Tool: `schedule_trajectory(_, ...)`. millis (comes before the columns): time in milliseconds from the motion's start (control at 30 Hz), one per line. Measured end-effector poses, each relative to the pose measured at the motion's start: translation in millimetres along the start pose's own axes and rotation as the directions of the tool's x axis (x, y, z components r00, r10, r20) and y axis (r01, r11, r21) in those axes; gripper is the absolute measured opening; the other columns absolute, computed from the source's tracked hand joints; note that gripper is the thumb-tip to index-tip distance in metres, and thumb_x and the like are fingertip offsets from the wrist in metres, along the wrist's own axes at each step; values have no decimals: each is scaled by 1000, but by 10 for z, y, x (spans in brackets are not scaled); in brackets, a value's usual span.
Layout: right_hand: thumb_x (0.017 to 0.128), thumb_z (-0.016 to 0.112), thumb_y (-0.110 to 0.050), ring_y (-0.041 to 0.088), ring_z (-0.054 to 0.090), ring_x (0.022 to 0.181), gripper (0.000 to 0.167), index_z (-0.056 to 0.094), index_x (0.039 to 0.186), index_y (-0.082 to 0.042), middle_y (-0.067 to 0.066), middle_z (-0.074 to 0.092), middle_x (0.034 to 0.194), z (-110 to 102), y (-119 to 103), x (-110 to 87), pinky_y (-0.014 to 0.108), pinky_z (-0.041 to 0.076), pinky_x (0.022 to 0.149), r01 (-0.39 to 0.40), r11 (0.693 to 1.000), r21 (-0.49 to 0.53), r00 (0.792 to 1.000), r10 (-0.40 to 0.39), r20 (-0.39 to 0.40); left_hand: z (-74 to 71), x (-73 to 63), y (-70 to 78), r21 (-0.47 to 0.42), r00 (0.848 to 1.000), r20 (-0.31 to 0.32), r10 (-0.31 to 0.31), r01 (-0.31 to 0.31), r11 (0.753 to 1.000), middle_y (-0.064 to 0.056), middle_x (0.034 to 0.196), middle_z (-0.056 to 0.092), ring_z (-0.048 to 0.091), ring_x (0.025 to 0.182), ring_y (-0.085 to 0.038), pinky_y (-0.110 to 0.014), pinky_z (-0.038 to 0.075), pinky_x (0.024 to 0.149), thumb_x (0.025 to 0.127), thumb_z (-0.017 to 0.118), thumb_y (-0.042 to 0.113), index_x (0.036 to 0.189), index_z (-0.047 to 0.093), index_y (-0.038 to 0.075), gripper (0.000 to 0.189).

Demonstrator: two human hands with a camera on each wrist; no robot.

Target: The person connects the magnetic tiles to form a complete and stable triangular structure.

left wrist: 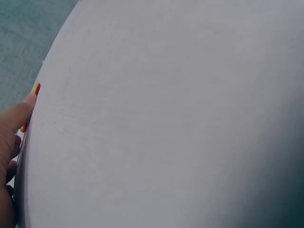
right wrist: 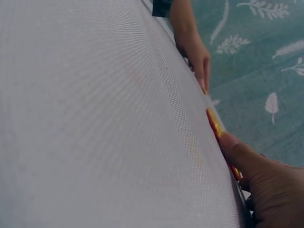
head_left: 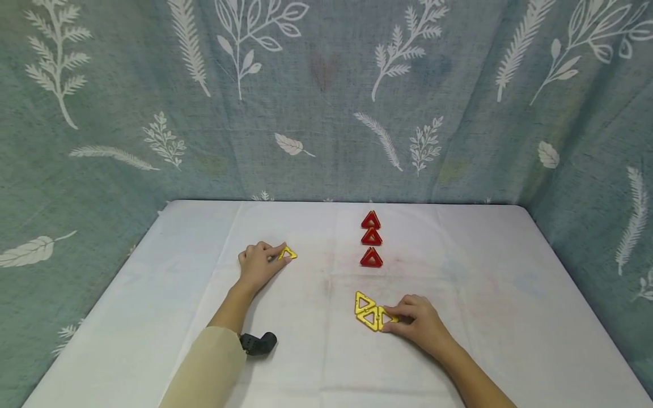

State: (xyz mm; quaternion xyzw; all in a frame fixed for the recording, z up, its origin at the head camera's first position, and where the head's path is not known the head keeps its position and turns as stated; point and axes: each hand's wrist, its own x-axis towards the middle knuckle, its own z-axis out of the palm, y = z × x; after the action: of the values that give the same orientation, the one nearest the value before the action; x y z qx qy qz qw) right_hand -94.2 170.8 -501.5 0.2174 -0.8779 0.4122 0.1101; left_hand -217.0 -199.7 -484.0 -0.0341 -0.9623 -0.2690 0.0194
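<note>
My left hand (head_left: 257,263) pinches a yellow triangular magnetic tile (head_left: 293,250) between thumb and fingers, at the left of the table. In the left wrist view a thin red edge (left wrist: 38,89) shows along that piece. At the front middle, my right hand (head_left: 415,323) grips a yellow triangular magnetic tile (head_left: 384,319) by its right end. Two further yellow triangular tiles, an upper one (head_left: 359,303) and a lower one (head_left: 368,326), lie edge to edge with it. The right wrist view shows yellow and red edges (right wrist: 214,124) under the thumb.
Red triangular tiles stand in a column behind the yellow group: a back one (head_left: 370,226), a middle one (head_left: 371,243) touching or nearly touching it, and a front one (head_left: 371,264) slightly apart. A white cloth (head_left: 459,260) covers the table. Leaf-patterned curtain (head_left: 326,113) hangs around it.
</note>
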Motion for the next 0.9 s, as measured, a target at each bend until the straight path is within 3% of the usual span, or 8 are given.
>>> schedule_trajectory(333, 65, 84, -31, -2, 41, 66, 36, 77, 95, -13, -17, 56, 72, 16, 23, -11, 21, 34, 65, 45, 999, -11, 999, -46, -29, 23, -253, 137, -42, 998, 64, 9, -6, 999, -11, 104, 52, 40, 97, -29, -54, 15, 97, 85, 68, 38, 129, 58, 18, 49)
schedule_trajectory(633, 64, 85, -28, -2, 42, 66, 35, 77, 94, -13, -16, 58, 73, 23, 32, 1, 20, 34, 64, 82, 997, -8, 996, -82, -43, 74, -492, 245, -97, 995, 71, 71, -64, 993, -4, 93, 51, 38, 91, -24, -53, 15, 96, 82, 72, 32, 126, 61, 15, 48)
schedule_trajectory(900, 63, 86, -27, -2, 42, 66, 35, 77, 94, -12, -15, 58, 72, 14, 14, 0, 22, 34, 65, 85, 996, -10, 995, -86, -50, 129, -696, 339, -151, 994, 61, 88, -78, 985, 0, 89, 49, 37, 89, -22, -51, 14, 97, 80, 74, 31, 123, 63, 14, 47)
